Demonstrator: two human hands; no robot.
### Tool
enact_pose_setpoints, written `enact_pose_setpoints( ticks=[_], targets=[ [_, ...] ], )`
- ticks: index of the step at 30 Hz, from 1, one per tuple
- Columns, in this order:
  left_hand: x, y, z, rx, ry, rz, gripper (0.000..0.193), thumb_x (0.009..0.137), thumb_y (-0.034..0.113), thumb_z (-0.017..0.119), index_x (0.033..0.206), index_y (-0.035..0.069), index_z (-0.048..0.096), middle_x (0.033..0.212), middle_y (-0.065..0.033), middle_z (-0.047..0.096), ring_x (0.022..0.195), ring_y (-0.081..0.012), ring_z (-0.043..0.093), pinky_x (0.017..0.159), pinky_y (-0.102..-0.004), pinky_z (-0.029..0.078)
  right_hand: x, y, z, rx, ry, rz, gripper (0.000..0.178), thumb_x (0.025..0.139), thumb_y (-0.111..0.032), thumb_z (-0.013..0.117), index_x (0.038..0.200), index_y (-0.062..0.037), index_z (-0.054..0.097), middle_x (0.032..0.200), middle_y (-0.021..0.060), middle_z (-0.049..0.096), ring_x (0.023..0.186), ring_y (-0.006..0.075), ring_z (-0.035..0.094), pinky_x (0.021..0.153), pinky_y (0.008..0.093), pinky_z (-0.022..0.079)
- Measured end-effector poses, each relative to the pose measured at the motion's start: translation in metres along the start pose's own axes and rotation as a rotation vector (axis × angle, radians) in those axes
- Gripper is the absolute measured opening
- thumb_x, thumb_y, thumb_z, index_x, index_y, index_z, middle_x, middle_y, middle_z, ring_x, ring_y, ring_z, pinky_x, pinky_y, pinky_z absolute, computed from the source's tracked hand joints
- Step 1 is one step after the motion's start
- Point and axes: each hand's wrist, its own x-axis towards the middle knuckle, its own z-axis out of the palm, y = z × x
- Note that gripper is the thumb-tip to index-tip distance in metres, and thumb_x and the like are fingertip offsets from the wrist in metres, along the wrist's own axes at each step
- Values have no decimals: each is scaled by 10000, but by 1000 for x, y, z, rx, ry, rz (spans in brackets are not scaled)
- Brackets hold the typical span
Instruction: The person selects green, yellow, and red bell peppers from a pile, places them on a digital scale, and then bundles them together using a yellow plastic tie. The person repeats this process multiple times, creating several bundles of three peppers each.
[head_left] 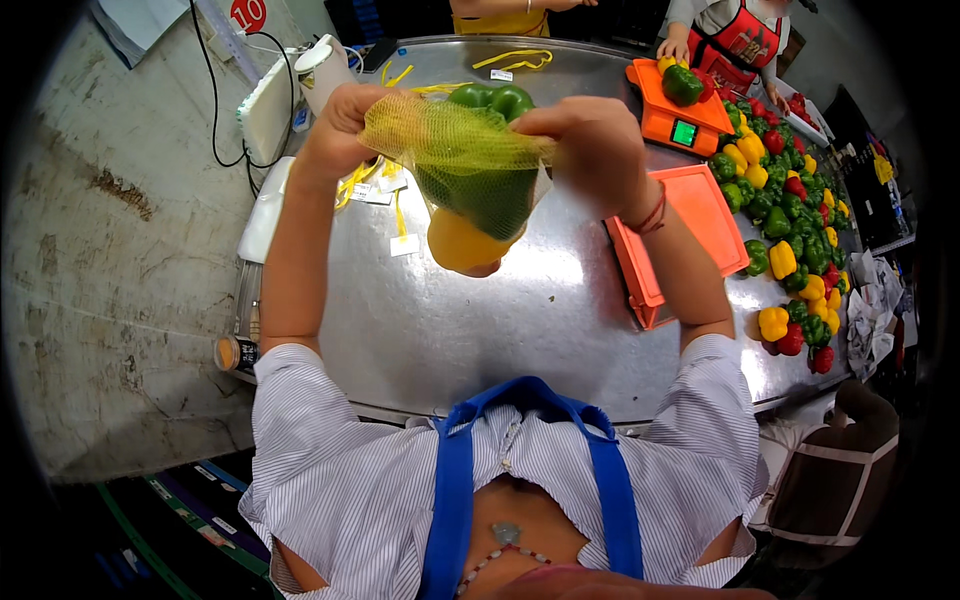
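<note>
Above the metal table, a yellow mesh net bag (455, 150) is stretched between my two hands. My left hand (340, 130) is closed on the bag's left edge, and my right hand (595, 150), partly blurred, pinches its right side. A green bell pepper (492, 98) rises behind the top of the mesh. Dark green shows through the net lower down. Beneath that is a yellow bell pepper (462, 243); I cannot tell whether the mesh covers all of it.
An orange tray-topped scale (690, 235) stands right of my hands. Farther back, another orange scale (675, 105) bears peppers beside a person in a red apron. Heaped bell peppers (785, 220) line the right side. Yellow net strips with white tags (404, 244) lie behind the bag.
</note>
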Motion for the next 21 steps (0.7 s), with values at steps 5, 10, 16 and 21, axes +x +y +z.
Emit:
enact_pose_setpoints(
  ticks=[5, 10, 16, 21],
  targets=[
    [12, 52, -17, 263, -326, -306, 176, 772, 128, 627, 863, -21, 602, 753, -12, 594, 564, -36, 512, 498, -175, 416, 20, -1, -19, -89, -89, -65, 90, 708, -77, 625, 784, -84, 577, 606, 85, 542, 550, 243, 557, 494, 322, 436],
    [16, 59, -2, 498, -356, -346, 108, 778, 98, 614, 841, 11, 607, 649, 16, 569, 561, -33, 499, 488, -179, 403, 24, -9, -10, -128, -276, -38, 126, 723, -120, 629, 809, -85, 544, 573, 84, 535, 525, 259, 547, 469, 325, 427],
    [8, 72, 27, 645, -38, -124, 68, 747, 67, 634, 785, 13, 617, 713, 3, 586, 605, -34, 516, 529, -188, 410, 53, -22, 15, 372, -563, 594, 230, 818, -232, 544, 950, -47, 509, 542, 63, 543, 467, 160, 547, 440, 299, 409],
    [6, 84, 34, 841, 115, 143, 108, 693, 73, 672, 732, -4, 607, 740, -13, 533, 674, -81, 511, 581, -189, 400, 61, -18, 37, 526, -817, 561, 246, 866, -250, 503, 898, -22, 588, 512, -4, 449, 439, 60, 435, 425, 209, 342]
  ],
)
